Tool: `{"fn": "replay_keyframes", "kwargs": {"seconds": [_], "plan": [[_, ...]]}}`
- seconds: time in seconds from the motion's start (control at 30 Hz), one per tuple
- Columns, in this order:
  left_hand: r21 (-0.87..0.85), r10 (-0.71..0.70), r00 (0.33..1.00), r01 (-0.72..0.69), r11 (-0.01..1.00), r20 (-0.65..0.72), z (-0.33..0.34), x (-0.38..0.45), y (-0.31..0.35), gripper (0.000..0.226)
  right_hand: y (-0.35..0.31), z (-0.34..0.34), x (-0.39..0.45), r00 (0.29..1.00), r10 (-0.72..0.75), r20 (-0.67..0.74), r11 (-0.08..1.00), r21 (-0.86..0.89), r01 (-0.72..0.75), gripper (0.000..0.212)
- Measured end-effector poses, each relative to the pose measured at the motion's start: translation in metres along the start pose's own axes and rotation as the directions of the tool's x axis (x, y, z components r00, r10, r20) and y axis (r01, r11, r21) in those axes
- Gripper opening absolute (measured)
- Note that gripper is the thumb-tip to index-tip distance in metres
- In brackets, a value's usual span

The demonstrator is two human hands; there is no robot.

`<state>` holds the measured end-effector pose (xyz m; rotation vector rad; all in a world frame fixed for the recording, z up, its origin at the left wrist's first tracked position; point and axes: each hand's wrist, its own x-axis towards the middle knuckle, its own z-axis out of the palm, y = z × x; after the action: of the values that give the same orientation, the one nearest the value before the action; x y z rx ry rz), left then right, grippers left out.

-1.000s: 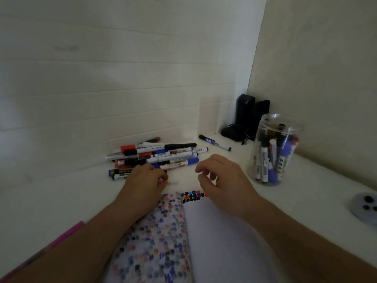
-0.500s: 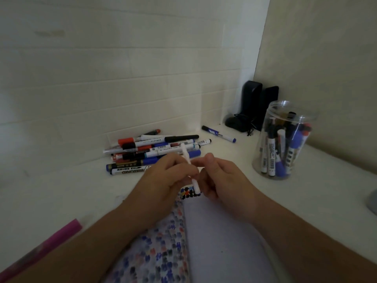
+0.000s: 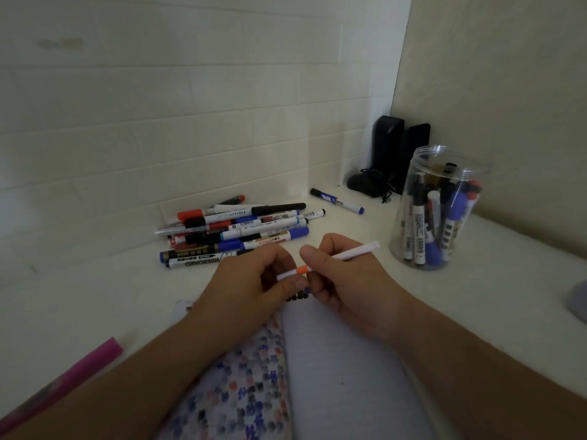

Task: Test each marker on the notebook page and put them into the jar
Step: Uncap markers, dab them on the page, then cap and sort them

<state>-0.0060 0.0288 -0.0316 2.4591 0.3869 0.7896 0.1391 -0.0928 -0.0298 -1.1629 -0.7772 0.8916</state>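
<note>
Clear glossy plastic jar (image 3: 409,217); matt white table (image 3: 317,198); paper notebook page (image 3: 343,376).

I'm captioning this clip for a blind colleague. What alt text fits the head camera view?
Two hands hold a thin white marker with an orange band above an open notebook: left hand at its cap end, right hand round the barrel. A pile of markers lies behind; a clear jar with markers stands right.

Left hand (image 3: 254,281) and right hand (image 3: 346,281) gripping a white marker (image 3: 346,255) over an open notebook (image 3: 343,376); marker pile (image 3: 235,233), jar (image 3: 441,208) on surface (image 3: 95,296)
</note>
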Motion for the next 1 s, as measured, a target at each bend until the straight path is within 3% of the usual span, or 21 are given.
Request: {"fn": "replay_keyframes", "kwargs": {"seconds": [0.1, 0.23, 0.3, 0.47, 0.6, 0.77, 0.87, 1.0], "plan": [[0.033, -0.007, 1.000, 0.008, 0.999, -0.021, -0.001, 0.001, -0.006, 0.029, 0.003, 0.000, -0.001, 0.997, -0.071, -0.001, 0.992, -0.108, 0.071, 0.027], [0.076, 0.036, 0.997, -0.042, 0.996, 0.071, -0.003, 0.002, -0.010, 0.041, -0.002, -0.001, -0.002, 0.996, -0.092, 0.004, 0.937, -0.338, 0.087, 0.018], [0.072, 0.043, 0.992, -0.052, 0.996, 0.115, -0.001, 0.003, -0.011, 0.044, -0.005, -0.002, -0.003, 0.996, -0.085, 0.028, 0.929, -0.358, 0.089, 0.006], [0.155, 0.033, 0.970, -0.072, 0.985, 0.239, 0.002, 0.002, -0.014, 0.050, -0.009, -0.002, -0.005, 0.992, -0.078, 0.096, 0.915, -0.387, 0.109, 0.022], [0.106, 0.041, 0.964, -0.072, 0.992, 0.264, 0.000, 0.000, -0.013, 0.028, -0.013, 0.000, -0.005, 0.989, -0.075, 0.129, 0.866, -0.483, 0.129, 0.025], [0.078, 0.015, 0.985, -0.029, 0.996, 0.174, 0.003, 0.000, -0.014, 0.023, -0.011, 0.002, -0.004, 0.992, -0.089, 0.088, 0.892, -0.436, 0.119, 0.023], [0.119, 0.006, 0.974, -0.034, 0.992, 0.226, 0.003, 0.000, -0.009, 0.033, -0.009, 0.003, -0.004, 0.995, -0.072, 0.066, 0.928, -0.362, 0.091, 0.028], [0.074, -0.038, 0.962, 0.019, 0.997, 0.271, -0.001, 0.000, -0.012, 0.024, -0.010, 0.001, -0.002, 0.995, -0.070, 0.064, 0.936, -0.340, 0.088, 0.037]]}}
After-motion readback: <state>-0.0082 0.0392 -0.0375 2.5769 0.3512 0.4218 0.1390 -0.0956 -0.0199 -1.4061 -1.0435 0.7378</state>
